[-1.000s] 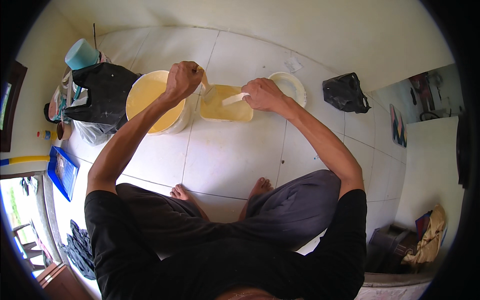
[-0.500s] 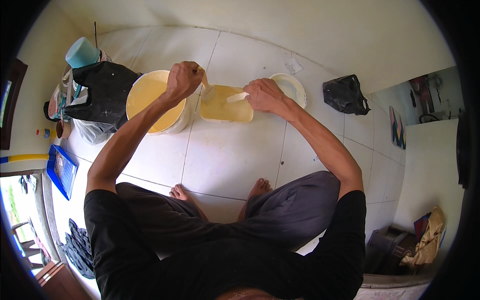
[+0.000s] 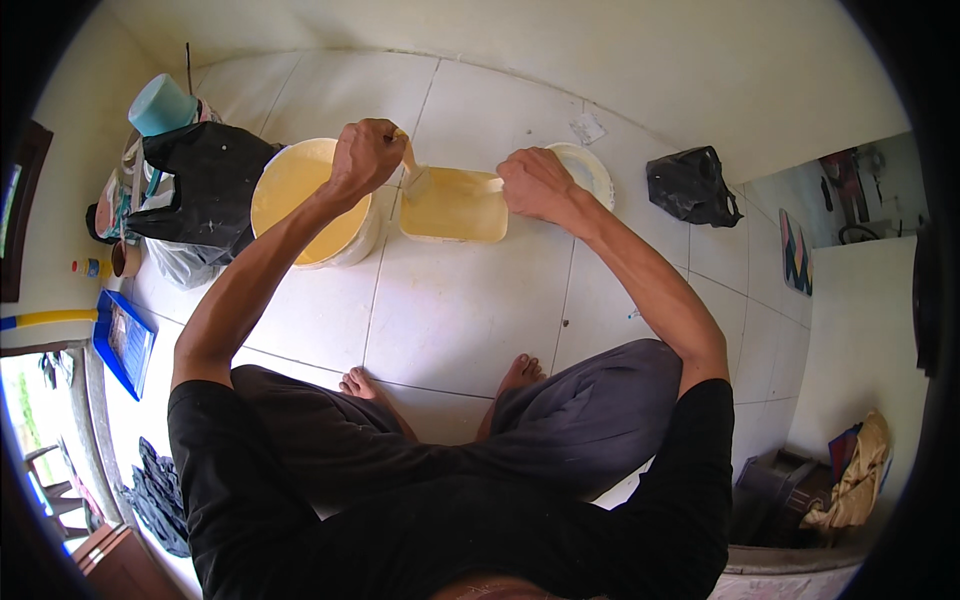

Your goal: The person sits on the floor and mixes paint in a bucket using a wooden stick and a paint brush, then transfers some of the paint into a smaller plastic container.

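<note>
My left hand (image 3: 366, 160) is closed around the handle of a flat, yellow-smeared tool (image 3: 416, 180). Its wider greyish end reaches down into the left side of a shallow rectangular tray (image 3: 453, 237) coated with yellow paint. Near the tray's right rim, my right hand (image 3: 538, 184) is closed on a pale, flat strip-like tool (image 3: 492, 185); only a short piece sticks out past the fingers, so its kind cannot be told. Under my left forearm stands a large round bucket (image 3: 350, 250) holding yellow paint. A round white lid (image 3: 592, 172) lies partly behind my right hand.
Black plastic bags lie left of the bucket (image 3: 205, 185) and on the right (image 3: 693, 187). A light-blue dipper (image 3: 162, 105) rests at the far left, above a blue dustpan (image 3: 125, 345). White floor tiles (image 3: 450, 320) run to the wall. My bare feet are near the middle.
My right hand has moved slightly right and up, drawing the pale strip toward the tray's right rim, so less of it shows over the tray. My left hand has barely moved.
</note>
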Motion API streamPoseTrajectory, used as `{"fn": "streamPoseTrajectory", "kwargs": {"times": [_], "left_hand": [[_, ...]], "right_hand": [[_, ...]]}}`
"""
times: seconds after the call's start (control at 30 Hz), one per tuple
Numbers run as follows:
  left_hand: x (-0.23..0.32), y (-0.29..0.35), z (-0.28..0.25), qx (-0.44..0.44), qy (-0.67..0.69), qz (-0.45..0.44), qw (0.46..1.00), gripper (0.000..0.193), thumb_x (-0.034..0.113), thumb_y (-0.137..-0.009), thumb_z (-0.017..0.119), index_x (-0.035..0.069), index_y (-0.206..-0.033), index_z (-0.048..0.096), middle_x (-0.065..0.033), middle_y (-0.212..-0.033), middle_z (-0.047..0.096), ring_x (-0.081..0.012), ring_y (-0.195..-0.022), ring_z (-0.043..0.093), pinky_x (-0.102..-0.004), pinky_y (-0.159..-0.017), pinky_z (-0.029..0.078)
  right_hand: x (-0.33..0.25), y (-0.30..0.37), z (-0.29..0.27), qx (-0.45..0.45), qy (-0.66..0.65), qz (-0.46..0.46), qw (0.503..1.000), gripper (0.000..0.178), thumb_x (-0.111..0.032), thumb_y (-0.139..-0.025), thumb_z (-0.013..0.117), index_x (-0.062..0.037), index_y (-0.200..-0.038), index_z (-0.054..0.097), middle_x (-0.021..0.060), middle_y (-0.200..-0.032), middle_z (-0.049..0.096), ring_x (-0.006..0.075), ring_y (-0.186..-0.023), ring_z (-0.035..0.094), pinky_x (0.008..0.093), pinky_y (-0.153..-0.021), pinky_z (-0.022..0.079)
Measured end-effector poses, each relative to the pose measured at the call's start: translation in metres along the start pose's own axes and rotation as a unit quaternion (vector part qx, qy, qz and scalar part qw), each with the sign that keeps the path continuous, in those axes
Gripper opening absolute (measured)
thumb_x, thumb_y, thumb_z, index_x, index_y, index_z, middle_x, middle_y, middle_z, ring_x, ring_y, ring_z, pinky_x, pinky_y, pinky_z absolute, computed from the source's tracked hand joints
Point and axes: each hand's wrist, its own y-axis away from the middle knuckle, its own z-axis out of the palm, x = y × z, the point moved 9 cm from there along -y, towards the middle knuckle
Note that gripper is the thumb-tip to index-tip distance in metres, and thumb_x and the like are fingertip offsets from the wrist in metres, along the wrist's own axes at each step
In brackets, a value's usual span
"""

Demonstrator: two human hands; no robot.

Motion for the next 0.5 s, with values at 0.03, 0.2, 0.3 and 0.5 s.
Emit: {"fn": "streamPoseTrajectory", "kwargs": {"times": [0.03,0.2,0.3,0.5], "left_hand": [[0.001,0.000,-0.001,0.001,0.000,0.005,1.000,0.025,0.017,-0.086,0.064,-0.008,-0.085,0.071,-0.0268,-0.069,0.064,-0.0381,-0.056,0.060,-0.0431,-0.060,0.050],[0.002,-0.001,0.002,-0.013,-0.006,-0.003,1.000,0.026,0.017,-0.086,0.064,-0.008,-0.086,0.071,-0.0267,-0.069,0.064,-0.0389,-0.057,0.060,-0.0431,-0.061,0.050],[0.003,-0.001,0.003,0.001,0.001,0.014,1.000,0.027,0.017,-0.086,0.064,-0.008,-0.086,0.071,-0.0266,-0.068,0.063,-0.0382,-0.056,0.059,-0.0429,-0.060,0.049],[-0.004,0.000,0.002,-0.010,0.010,-0.011,1.000,0.027,0.018,-0.086,0.064,-0.009,-0.085,0.071,-0.0256,-0.066,0.062,-0.0350,-0.054,0.059,-0.0421,-0.059,0.049]], "right_hand": [[-0.001,0.001,-0.003,-0.045,0.036,-0.004,0.998,0.011,-0.004,-0.053,0.058,0.0039,-0.055,0.051,0.0261,-0.060,0.051,0.0436,-0.058,0.053,0.0477,-0.054,0.043],[0.000,0.006,0.011,-0.118,0.017,-0.030,0.992,0.011,-0.005,-0.058,0.059,0.0044,-0.058,0.054,0.0259,-0.062,0.055,0.0434,-0.059,0.054,0.0491,-0.056,0.045],[-0.002,0.002,0.011,-0.050,-0.040,-0.010,0.998,0.012,-0.004,-0.051,0.060,0.0040,-0.058,0.054,0.0256,-0.061,0.055,0.0431,-0.058,0.053,0.0495,-0.056,0.044],[-0.006,0.001,-0.010,-0.113,0.076,0.017,0.991,0.016,-0.010,-0.069,0.061,0.0057,-0.068,0.059,0.0262,-0.068,0.058,0.0439,-0.064,0.056,0.0495,-0.061,0.047]]}}
